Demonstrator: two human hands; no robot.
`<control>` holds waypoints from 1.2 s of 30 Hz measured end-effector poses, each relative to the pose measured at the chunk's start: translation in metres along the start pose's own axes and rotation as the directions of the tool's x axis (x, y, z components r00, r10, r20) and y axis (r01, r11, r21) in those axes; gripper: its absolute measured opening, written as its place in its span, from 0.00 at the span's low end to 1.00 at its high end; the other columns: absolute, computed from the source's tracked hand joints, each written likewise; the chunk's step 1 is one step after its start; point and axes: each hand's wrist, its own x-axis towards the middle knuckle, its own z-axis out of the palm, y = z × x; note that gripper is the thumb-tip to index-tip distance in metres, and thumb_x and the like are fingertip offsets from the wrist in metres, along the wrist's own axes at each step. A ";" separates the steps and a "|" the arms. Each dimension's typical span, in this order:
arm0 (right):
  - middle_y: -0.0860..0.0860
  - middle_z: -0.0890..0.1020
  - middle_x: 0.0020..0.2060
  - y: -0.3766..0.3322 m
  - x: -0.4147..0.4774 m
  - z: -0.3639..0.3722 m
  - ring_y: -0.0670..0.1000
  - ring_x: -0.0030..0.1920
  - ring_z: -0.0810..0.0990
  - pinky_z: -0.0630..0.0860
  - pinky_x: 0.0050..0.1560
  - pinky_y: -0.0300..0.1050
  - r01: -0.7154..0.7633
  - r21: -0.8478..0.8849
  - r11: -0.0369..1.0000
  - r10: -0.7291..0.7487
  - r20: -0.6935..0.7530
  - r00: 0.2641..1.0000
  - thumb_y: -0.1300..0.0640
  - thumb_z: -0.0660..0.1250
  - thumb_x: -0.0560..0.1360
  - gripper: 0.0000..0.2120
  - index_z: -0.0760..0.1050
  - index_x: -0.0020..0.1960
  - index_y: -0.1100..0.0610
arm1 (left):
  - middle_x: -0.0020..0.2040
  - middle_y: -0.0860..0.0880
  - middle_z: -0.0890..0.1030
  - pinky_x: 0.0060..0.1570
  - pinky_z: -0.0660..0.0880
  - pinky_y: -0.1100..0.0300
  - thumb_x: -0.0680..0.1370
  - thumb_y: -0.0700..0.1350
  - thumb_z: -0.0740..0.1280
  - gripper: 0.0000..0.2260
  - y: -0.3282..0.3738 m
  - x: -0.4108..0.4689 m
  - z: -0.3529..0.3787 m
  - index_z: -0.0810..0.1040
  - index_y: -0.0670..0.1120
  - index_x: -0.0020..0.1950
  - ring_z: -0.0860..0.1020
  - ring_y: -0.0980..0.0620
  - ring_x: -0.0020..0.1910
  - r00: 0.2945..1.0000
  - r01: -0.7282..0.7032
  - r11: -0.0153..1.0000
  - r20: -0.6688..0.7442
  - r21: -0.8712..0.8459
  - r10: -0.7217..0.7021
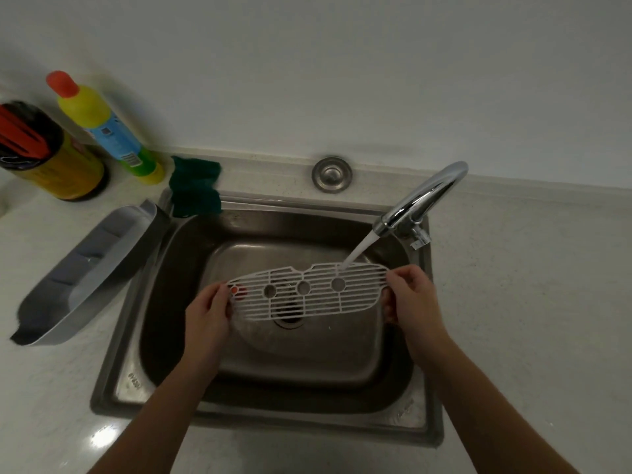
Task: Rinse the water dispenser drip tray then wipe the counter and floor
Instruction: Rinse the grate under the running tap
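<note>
Two bottles (102, 128), one grille (307, 292), one tray (85, 278).

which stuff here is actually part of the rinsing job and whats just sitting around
In use: grille, left hand, right hand, tap, sink, tray.
Lying about: yellow bottle, dark jar, green cloth, round cap.

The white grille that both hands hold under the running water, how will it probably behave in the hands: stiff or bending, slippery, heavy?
The white grille is probably fairly stiff: it spans flat between the left hand and the right hand without sagging. Its thin open slats suggest it is light and may flex if squeezed. With the water stream hitting it, it is likely slippery.
</note>
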 end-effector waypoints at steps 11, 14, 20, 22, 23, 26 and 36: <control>0.46 0.78 0.28 -0.003 0.002 -0.068 0.43 0.27 0.74 0.73 0.27 0.38 0.068 0.111 0.991 -0.037 -0.257 0.966 0.56 0.63 0.83 0.06 0.77 0.50 0.55 | 0.51 0.49 0.85 0.40 0.76 0.63 0.86 0.47 0.61 0.11 0.008 -0.013 0.082 0.81 0.52 0.63 0.81 0.55 0.45 0.973 0.060 0.997 0.225 -0.049 -0.048; 0.46 0.78 0.28 0.019 -0.012 -0.084 0.43 0.27 0.74 0.72 0.28 0.40 0.032 0.100 0.994 -0.003 -0.277 0.961 0.56 0.63 0.83 0.06 0.77 0.50 0.55 | 0.47 0.53 0.85 0.35 0.77 0.67 0.85 0.46 0.62 0.10 -0.008 -0.032 0.090 0.82 0.58 0.57 0.83 0.58 0.42 0.966 0.129 0.991 0.232 -0.045 -0.116; 0.47 0.77 0.29 0.013 -0.018 -0.114 0.44 0.28 0.73 0.71 0.29 0.41 0.080 0.126 0.989 -0.034 -0.333 0.942 0.57 0.62 0.83 0.07 0.77 0.49 0.55 | 0.37 0.56 0.84 0.32 0.75 0.71 0.85 0.43 0.62 0.10 0.021 -0.029 0.122 0.83 0.52 0.59 0.80 0.64 0.33 0.943 0.096 0.986 0.331 -0.135 -0.047; 0.47 0.77 0.29 0.005 -0.015 -0.121 0.45 0.28 0.73 0.71 0.28 0.42 0.105 0.144 0.984 -0.047 -0.357 0.933 0.57 0.62 0.83 0.07 0.76 0.48 0.54 | 0.41 0.55 0.84 0.32 0.75 0.70 0.85 0.43 0.62 0.11 0.038 -0.020 0.136 0.83 0.50 0.61 0.79 0.65 0.33 0.943 0.046 0.988 0.332 -0.145 0.004; 0.47 0.76 0.29 0.003 -0.014 -0.124 0.45 0.29 0.72 0.71 0.29 0.42 0.113 0.154 0.982 -0.049 -0.367 0.929 0.57 0.62 0.83 0.07 0.76 0.48 0.53 | 0.44 0.54 0.84 0.32 0.74 0.70 0.85 0.43 0.62 0.11 0.044 -0.017 0.141 0.82 0.49 0.62 0.79 0.65 0.33 0.944 0.021 0.988 0.329 -0.150 0.030; 0.47 0.76 0.29 0.005 -0.011 -0.126 0.45 0.28 0.72 0.71 0.29 0.43 0.105 0.145 0.984 -0.045 -0.369 0.928 0.57 0.62 0.83 0.07 0.76 0.48 0.53 | 0.43 0.53 0.83 0.31 0.74 0.70 0.85 0.43 0.62 0.11 0.046 -0.011 0.142 0.82 0.49 0.64 0.78 0.64 0.32 0.939 -0.028 0.988 0.335 -0.151 0.078; 0.53 0.82 0.36 0.034 -0.005 -0.081 0.49 0.33 0.81 0.81 0.36 0.46 -0.088 0.108 0.990 0.109 -0.205 0.973 0.48 0.58 0.85 0.13 0.76 0.53 0.55 | 0.47 0.50 0.87 0.43 0.84 0.57 0.86 0.45 0.61 0.12 -0.012 -0.013 0.076 0.82 0.54 0.63 0.86 0.53 0.44 0.957 0.091 0.996 0.279 -0.015 -0.083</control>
